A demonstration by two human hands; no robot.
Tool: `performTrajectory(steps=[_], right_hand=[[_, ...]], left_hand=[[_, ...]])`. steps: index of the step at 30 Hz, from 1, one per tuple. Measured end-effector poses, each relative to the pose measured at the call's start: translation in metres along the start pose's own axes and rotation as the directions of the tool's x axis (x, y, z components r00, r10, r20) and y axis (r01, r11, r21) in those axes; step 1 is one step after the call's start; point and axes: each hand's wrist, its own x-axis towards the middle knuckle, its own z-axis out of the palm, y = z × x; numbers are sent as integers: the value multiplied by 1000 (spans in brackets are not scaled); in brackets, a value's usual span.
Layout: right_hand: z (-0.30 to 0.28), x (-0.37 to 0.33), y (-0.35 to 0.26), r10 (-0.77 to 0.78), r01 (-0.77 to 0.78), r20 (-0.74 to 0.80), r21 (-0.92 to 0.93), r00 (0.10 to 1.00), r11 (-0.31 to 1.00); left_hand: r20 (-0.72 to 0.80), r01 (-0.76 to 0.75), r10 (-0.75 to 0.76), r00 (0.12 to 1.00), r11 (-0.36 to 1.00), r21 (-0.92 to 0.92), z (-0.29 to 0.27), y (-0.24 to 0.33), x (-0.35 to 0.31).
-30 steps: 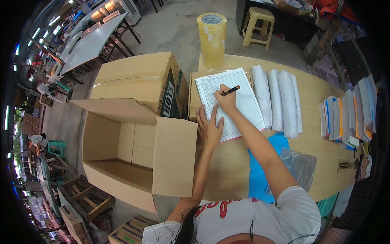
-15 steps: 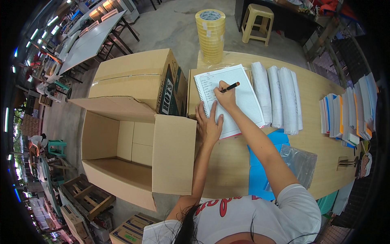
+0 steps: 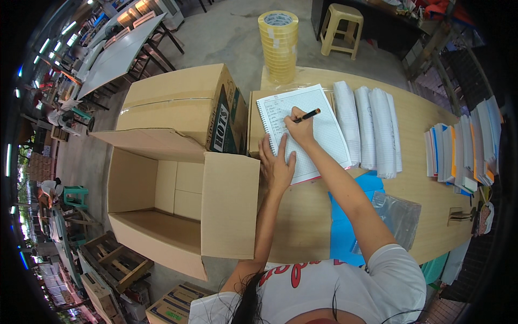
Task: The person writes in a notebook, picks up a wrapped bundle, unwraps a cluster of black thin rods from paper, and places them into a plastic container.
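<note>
There is one pen point(image 3: 309, 115), one spiral notebook point(image 3: 321, 143) and one open box point(image 3: 229, 205). At least three white bundles point(image 3: 382, 135), one tape stack point(image 3: 278, 48).

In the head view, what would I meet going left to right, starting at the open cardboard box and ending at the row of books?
Open cardboard box → spiral notebook → white bundles → row of books.

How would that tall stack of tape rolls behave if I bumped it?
The stack of tape rolls would probably tip if pushed near its top, being tall and narrow. The rolls might come apart, since seams show between them, though I can't tell whether they're wrapped together. One landing on its curved side could roll, being round.
</note>
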Motion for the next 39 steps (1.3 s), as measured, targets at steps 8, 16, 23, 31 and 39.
performTrajectory(steps=[8,16,23,31,39], right_hand=[[0,0,-2,-30,30,-20,6,999,1000],[-1,0,1,-21,21,-16,-14,1000,1000],[0,1,3,20,-19,-89,17,996,1000],[0,3,1,-12,11,-61,-9,998,1000],[-18,20,0,304,-287,0,329,953,900]], left_hand=[[10,17,-17,1000,1000,-4,-3,2,-2],[15,16,-16,1000,1000,1,-1,2,0],[-7,-3,3,1000,1000,7,-1,2,0],[-13,-6,5,1000,1000,-9,0,1,0],[11,5,-5,1000,1000,-4,-4,4,-1]])
